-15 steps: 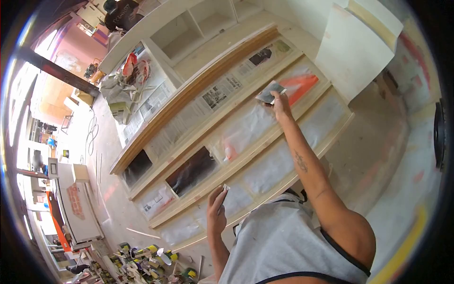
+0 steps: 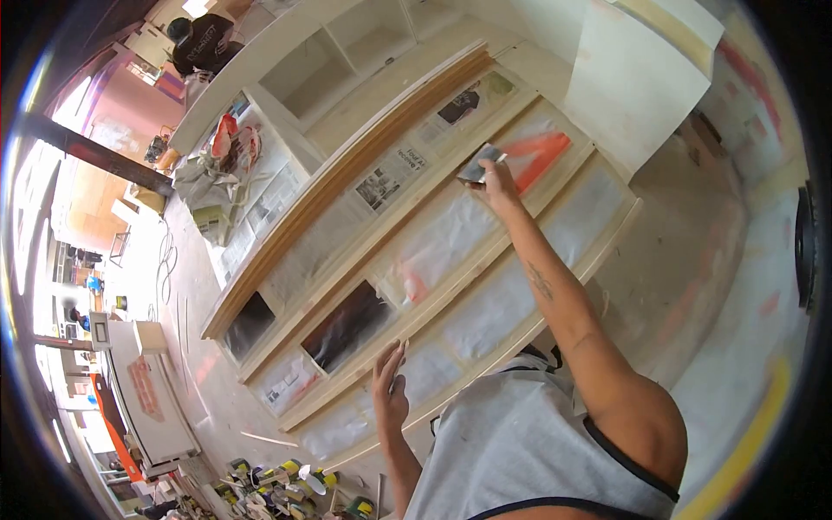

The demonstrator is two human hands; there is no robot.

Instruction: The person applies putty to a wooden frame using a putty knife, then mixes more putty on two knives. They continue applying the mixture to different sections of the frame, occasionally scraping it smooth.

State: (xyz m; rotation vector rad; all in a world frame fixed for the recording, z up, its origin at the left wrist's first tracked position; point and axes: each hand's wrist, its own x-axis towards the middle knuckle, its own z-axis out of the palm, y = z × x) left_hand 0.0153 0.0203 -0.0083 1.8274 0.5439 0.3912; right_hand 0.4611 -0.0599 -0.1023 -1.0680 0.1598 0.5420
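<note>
My right hand [image 2: 498,184] is reached out over the wooden frame and grips a dark grey sheet that looks like sandpaper [image 2: 478,163]. The sheet lies at a pale wooden rail [image 2: 446,184] of the frame, beside a panel masked with clear film and a red-orange patch [image 2: 542,161]. Lower down, my left hand [image 2: 390,386] hovers near another rail, fingers long and close together. Something small with a pale edge shows at its fingertips, too small to name. Newspaper [image 2: 379,189] and plastic film cover the panels between the rails.
A white cabinet with open compartments [image 2: 303,82] stands behind the frame. Bags and cloths [image 2: 212,186] lie on a papered surface to the left. Several cans and offcuts [image 2: 282,485] crowd the floor below. Another person [image 2: 205,43] bends at the upper left. A white panel [image 2: 628,82] stands at right.
My right hand has moved slightly left with the grey sheet, which now shows more of its dark face. My left hand has shifted a little left, its fingers straighter. The view has shifted slightly.
</note>
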